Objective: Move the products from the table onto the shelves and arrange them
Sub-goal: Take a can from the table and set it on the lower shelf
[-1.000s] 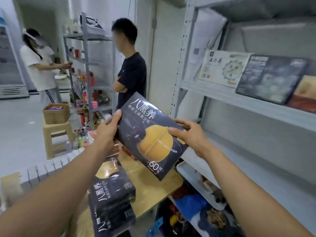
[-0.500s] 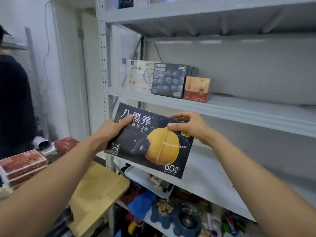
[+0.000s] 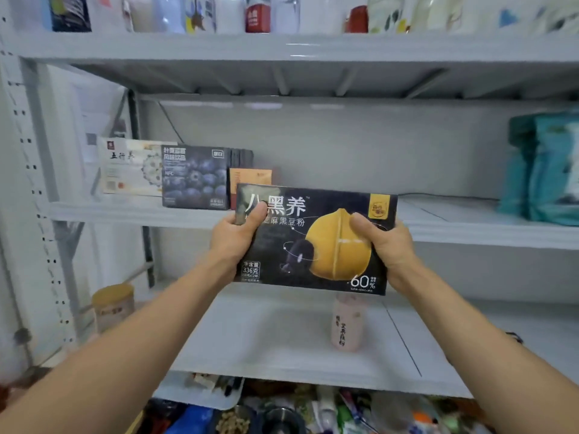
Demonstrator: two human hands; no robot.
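I hold a flat black box (image 3: 300,245) with a yellow half-sphere picture and white Chinese lettering upright in front of the grey shelving. My left hand (image 3: 235,236) grips its left edge, thumb on the front. My right hand (image 3: 387,242) grips its right side, thumb on the yellow picture. The box hangs level with the front edge of the middle shelf (image 3: 470,236), just right of a small orange box (image 3: 250,180), a dark blueberry box (image 3: 194,177) and a white box (image 3: 131,166) that stand there.
Teal bags (image 3: 545,167) stand at the middle shelf's right end. The lower shelf (image 3: 266,346) carries a pink bottle (image 3: 347,324) and a yellow-lidded jar (image 3: 112,305). Bottles and cartons line the top shelf (image 3: 282,48). Mixed goods fill the bottom level.
My view has turned right from the table to face the shelves squarely. The black box has risen and levelled out, now up at the middle shelf beside the orange box.
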